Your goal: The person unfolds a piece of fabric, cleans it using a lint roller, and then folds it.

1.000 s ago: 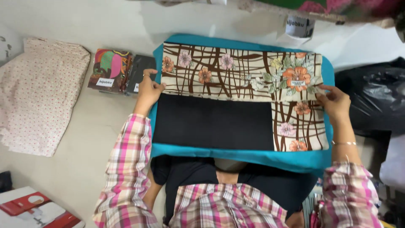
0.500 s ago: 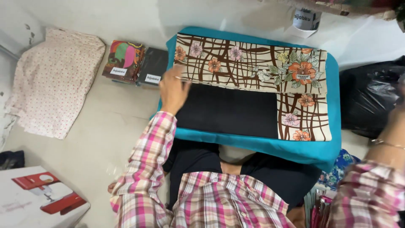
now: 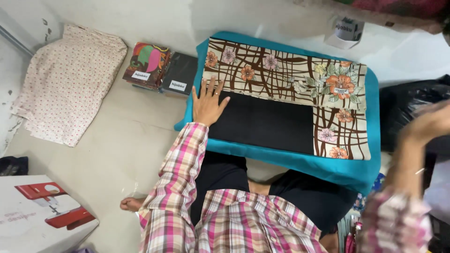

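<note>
Flat, left hand on floral cloth edge

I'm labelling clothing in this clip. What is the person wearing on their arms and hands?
Both arms are in long plaid shirt sleeves of pink, white and dark checks, cuffed at the wrist. The left hand is bare with a ring on one finger. The right hand is motion-blurred; a thin bracelet seems to circle the wrist.

Folded scarf lies flat on a teal cushion on the floor. Cream fabric with a brown line grid and orange and pink flowers forms an L-shaped band along the far and right edges; the rest is a plain black panel. Edges look squared, surface smooth.
</note>
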